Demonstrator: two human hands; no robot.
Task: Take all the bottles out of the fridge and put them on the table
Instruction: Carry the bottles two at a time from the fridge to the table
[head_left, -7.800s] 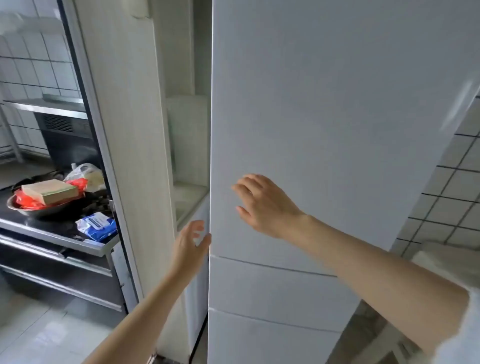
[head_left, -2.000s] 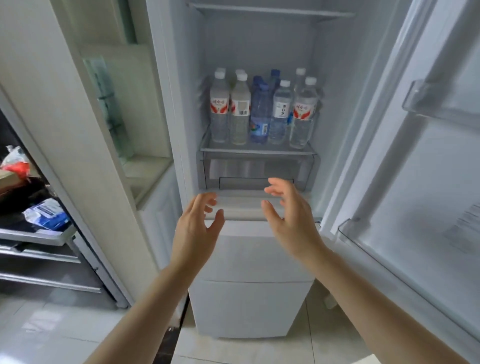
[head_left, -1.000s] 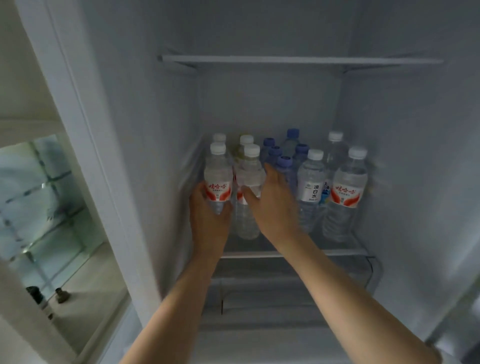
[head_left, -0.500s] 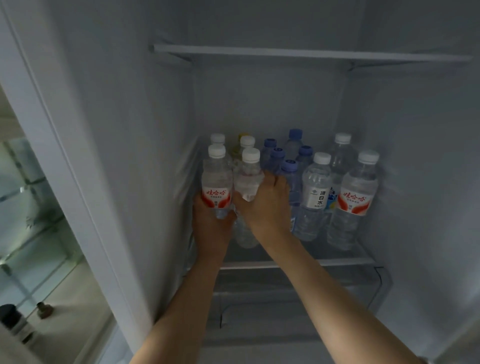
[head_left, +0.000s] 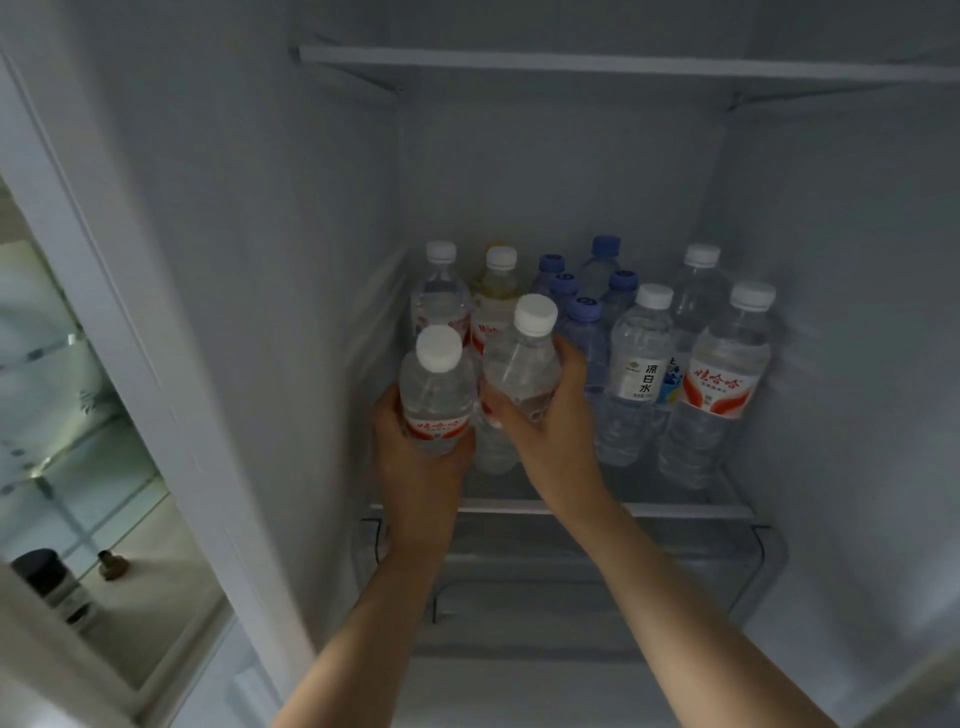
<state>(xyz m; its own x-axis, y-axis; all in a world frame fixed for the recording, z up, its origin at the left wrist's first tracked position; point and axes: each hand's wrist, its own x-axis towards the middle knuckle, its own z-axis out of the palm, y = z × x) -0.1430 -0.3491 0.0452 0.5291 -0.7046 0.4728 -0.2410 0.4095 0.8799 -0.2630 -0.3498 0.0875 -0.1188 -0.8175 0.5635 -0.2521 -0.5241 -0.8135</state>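
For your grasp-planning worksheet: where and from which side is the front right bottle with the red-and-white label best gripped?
Probably around the front right bottle at its labelled middle, coming from the open front. It stands upright at the shelf edge, with the fridge wall right and bottles behind.

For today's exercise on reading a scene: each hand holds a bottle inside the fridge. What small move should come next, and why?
Probably draw both hands straight back out of the fridge. The left hand grips a red-labelled bottle and the right hand grips a white-capped bottle, both tilted toward the camera in front of the other bottles on the shelf. Nothing blocks the way out.
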